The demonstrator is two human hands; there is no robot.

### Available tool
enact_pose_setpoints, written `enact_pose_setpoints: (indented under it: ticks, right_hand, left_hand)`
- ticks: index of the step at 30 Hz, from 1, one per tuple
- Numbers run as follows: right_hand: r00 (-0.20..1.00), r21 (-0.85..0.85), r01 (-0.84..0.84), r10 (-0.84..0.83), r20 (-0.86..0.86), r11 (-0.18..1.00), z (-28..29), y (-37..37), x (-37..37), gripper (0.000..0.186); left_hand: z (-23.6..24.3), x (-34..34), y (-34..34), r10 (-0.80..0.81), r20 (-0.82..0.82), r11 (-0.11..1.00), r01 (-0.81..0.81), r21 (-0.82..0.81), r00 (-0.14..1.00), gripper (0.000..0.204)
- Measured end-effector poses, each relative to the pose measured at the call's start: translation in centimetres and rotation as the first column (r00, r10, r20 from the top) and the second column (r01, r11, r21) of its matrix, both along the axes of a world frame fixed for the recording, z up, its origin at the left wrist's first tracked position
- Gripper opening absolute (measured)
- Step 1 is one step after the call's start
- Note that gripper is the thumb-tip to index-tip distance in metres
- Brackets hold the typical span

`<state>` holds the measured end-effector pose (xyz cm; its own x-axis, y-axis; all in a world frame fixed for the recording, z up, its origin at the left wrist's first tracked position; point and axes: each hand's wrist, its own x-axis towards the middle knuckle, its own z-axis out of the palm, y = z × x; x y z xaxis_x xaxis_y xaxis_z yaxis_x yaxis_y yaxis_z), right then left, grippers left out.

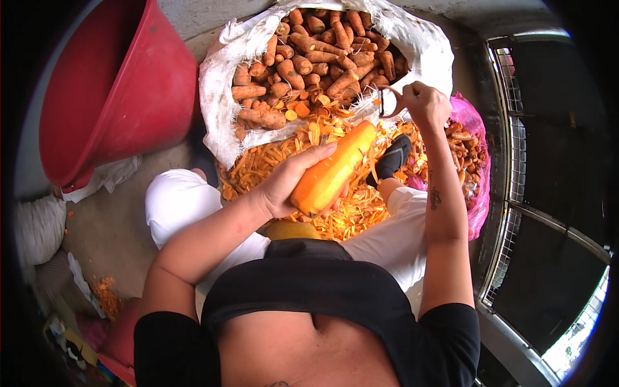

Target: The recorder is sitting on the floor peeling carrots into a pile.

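My left hand (288, 184) is wrapped round a thick peeled carrot (335, 169), bright orange and tilted with its far end up to the right. Beyond that end, my right hand (424, 106) is closed on the handle of a peeler (389, 102), its head pointing left and apart from the carrot. Heaped peelings (271, 164) lie beneath both hands and between my legs. Just past them, a white woven sack (216, 84) gapes open, full of unpeeled carrots (316, 58).
A large red tub (161, 84) leans at the left. On the right, a pink mesh bag (478, 135) holds carrot pieces beside a metal-framed mesh door (509, 187). My dark shoe (394, 157) rests among the peelings. A white sack (40, 229) stands at the far left.
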<state>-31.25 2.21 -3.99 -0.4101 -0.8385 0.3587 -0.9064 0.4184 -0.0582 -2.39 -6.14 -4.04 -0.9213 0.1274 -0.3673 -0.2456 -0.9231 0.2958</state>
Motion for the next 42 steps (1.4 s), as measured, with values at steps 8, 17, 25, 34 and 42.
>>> enact_pose_setpoints:
  ticks: [8, 17, 25, 34, 42]
  right_hand:
    - [0.847, -0.138, -0.139, 0.19, 0.496, 0.981, 2.8, -0.8, 6.7, 0.013]
    - [0.839, -0.144, -0.518, 0.534, 0.103, 0.843, 3.9, -1.2, 11.9, 0.013]
    - [0.824, -0.168, -0.538, 0.557, 0.102, 0.826, 3.6, -1.2, 11.5, 0.018]
    - [0.944, -0.179, 0.242, -0.189, 0.269, 0.954, 1.0, 0.6, -1.4, 0.022]
    - [0.783, -0.14, -0.379, 0.398, 0.479, 0.915, 2.7, -1.3, 8.9, 0.013]
  left_hand:
    - [-2.9, -1.5, -0.2, 0.269, 0.142, 0.959, -0.279, 0.055, 0.953, 0.044]
    - [-3.6, -2.0, -0.1, 0.26, 0.276, 0.964, -0.266, -0.014, 0.925, 0.041]
    - [-3.5, -2.3, 0.1, 0.31, 0.202, 0.951, -0.305, -0.055, 0.929, 0.039]
    - [-1.0, -1.1, -0.5, 0.189, 0.115, 0.981, -0.182, -0.065, 0.975, 0.044]
    - [-2.9, -1.7, -0.7, 0.267, 0.195, 0.96, -0.278, 0.032, 0.944, 0.039]
